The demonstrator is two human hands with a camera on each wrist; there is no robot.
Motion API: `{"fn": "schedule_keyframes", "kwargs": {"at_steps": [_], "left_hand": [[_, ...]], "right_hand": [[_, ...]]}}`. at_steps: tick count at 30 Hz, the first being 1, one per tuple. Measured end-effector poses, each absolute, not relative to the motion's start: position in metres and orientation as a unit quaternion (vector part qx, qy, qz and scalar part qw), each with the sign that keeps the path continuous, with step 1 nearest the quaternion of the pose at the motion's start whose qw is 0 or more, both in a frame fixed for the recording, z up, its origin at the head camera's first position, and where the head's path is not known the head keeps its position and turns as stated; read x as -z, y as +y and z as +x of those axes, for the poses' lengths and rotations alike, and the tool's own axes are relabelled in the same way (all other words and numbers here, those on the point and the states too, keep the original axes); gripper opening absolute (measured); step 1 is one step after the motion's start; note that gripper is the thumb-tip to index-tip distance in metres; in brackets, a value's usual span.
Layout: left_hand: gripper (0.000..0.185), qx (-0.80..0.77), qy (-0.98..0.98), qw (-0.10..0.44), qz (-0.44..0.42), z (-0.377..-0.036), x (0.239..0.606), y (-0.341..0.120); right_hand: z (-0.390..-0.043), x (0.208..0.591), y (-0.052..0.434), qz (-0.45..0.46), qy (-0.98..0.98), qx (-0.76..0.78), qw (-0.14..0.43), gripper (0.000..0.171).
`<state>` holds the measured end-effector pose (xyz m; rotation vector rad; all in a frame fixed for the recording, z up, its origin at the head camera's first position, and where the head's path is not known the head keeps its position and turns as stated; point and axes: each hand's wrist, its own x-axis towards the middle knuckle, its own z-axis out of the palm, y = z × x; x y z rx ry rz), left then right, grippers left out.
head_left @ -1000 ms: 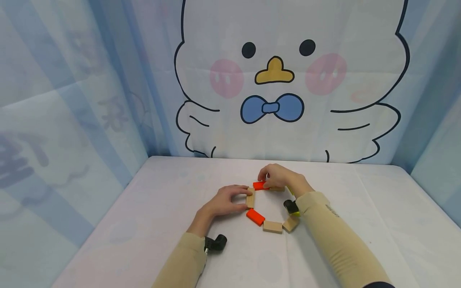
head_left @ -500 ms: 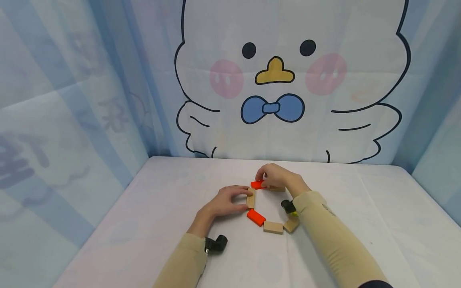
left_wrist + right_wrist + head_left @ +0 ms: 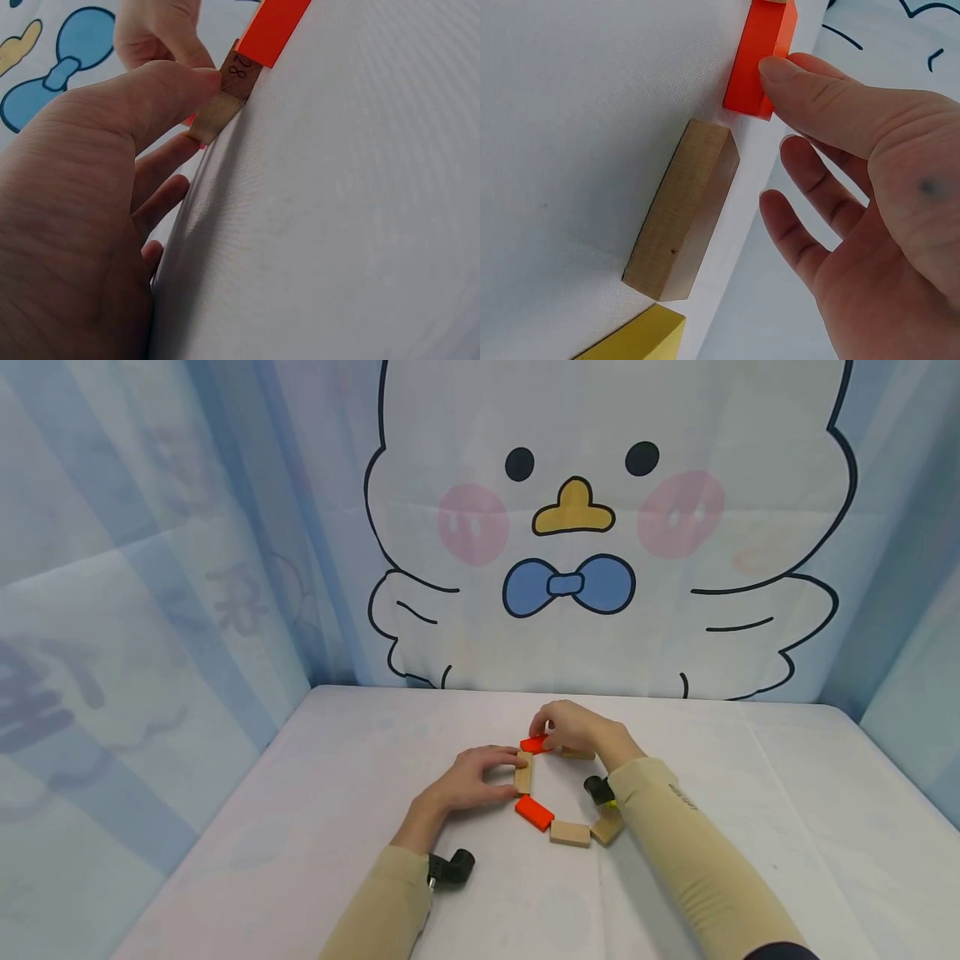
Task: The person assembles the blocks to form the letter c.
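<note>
Hands: two, well in view and apart from each other, each busy with one block.
Left hand (image 3: 465, 779): centre of the head view, thumb and forefinger pinching the left plain block (image 3: 524, 774) (its end bore small dark marks in the left wrist view).
Right hand (image 3: 573, 724): just above and right of it, thumb and forefinger clamped on the upper red block (image 3: 534, 745), beside the left plain block's upper end.
Red blocks: two, the pinched one and the lower red block (image 3: 535, 813), set slantwise below centre.
Plain wooden blocks: four; besides the left one, the upper-right plain block (image 3: 578, 754), the bottom plain block (image 3: 570, 834) and the lower-right plain block (image 3: 607, 827).
Yellow blocks: at least one; a yellow block (image 3: 641, 337) showed lower left in the right wrist view (the sleeve hid too much for a full count).
Arrangement: one rough ring, with a gap between the upper red and upper-right plain blocks.
Sleeves: two, tan, the left sleeve (image 3: 382, 902) at bottom centre-left, the right sleeve (image 3: 697, 860) at lower right.
</note>
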<state>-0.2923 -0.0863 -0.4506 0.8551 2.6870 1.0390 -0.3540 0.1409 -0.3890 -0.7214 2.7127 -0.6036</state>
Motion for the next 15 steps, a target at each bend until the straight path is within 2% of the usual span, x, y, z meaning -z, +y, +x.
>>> {"fn": "schedule_keyframes", "kwargs": {"at_steps": [15], "left_hand": [[0.044,-0.347,0.892,0.074,0.281,-0.2916,0.4495,-0.0860]], "right_hand": [[-0.3491,0.3848,0.1379,-0.245,0.938,0.206,0.135,0.021]]}}
